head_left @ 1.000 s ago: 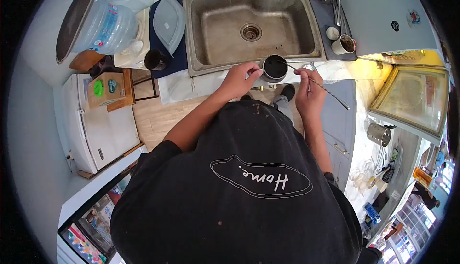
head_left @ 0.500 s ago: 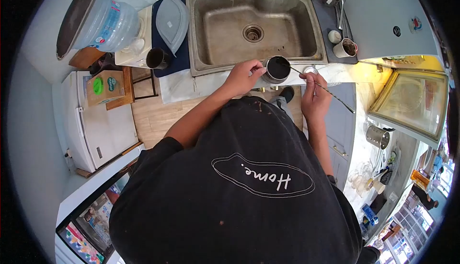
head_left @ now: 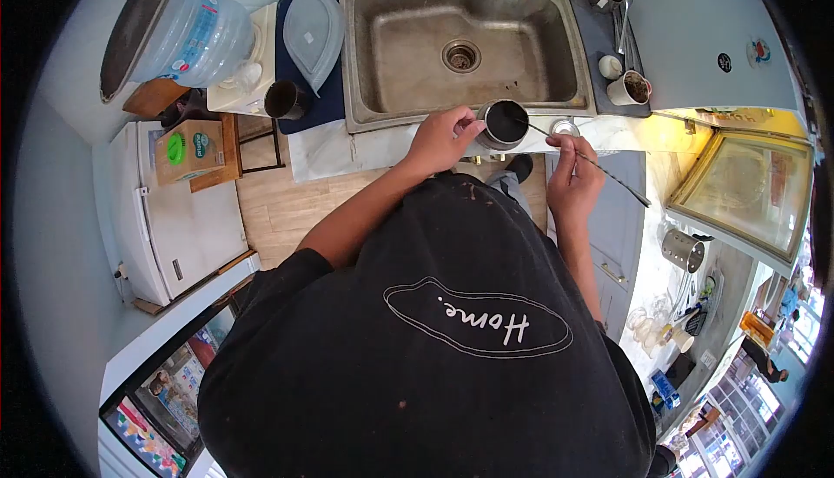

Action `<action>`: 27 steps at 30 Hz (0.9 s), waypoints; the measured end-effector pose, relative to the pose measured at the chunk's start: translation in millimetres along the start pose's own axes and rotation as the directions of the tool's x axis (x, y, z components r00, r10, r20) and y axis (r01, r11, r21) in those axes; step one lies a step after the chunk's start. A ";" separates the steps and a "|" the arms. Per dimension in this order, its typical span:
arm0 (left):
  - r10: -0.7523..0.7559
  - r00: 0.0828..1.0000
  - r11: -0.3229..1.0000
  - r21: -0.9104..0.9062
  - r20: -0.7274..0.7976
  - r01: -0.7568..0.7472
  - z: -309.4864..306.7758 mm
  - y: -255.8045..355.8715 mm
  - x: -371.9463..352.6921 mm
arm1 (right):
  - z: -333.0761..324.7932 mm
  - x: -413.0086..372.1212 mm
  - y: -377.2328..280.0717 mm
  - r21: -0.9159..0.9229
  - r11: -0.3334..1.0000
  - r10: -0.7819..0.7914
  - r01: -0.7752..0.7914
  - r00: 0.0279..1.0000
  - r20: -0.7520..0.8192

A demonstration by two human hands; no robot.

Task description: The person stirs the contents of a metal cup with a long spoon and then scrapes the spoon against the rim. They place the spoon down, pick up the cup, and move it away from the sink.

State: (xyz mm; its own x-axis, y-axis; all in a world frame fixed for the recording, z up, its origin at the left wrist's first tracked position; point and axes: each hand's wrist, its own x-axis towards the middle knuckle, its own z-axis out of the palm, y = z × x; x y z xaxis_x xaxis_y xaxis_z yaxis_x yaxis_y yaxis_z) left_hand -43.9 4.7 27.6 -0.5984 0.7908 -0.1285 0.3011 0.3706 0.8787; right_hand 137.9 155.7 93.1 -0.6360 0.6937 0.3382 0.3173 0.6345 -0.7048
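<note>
A round metal cup [head_left: 504, 125] with dark contents stands at the counter's front edge, just before the sink. The fingers of my left hand [head_left: 445, 138] are closed on the cup's left side. Between the thumb and fingers of my right hand [head_left: 573, 174] is a long thin twisted spoon [head_left: 610, 176]; its far end dips into the cup and its other end points down to the right. A small round lid [head_left: 565, 127] lies on the counter behind my right hand.
Beyond the cup is the steel sink [head_left: 391, 122]. To its left are a dark mug [head_left: 285, 100], a grey lid [head_left: 313, 35] and a water bottle [head_left: 217, 39]. On the right are a white cup [head_left: 629, 88] and an open glass door [head_left: 743, 191]. A distant person [head_left: 764, 362] appears far right.
The outer end of the spoon has shifted slightly right and down with my right hand. My left hand remains at the cup. The view has shifted a little.
</note>
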 end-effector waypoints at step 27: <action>-0.064 0.998 0.998 0.011 0.003 0.064 -2.9 7.1 -0.1 | -10.1 11.6 6.9 0.271 0.943 0.191 -0.191 0.981 0.026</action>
State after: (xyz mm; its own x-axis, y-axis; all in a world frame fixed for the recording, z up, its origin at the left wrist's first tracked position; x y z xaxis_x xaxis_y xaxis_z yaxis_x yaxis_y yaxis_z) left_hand -43.9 5.8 35.2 -0.6139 0.7672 -0.1859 0.2705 0.4256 0.8635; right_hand 139.8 171.6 98.4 -0.5815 0.7932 0.1807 0.2303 0.3736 -0.8985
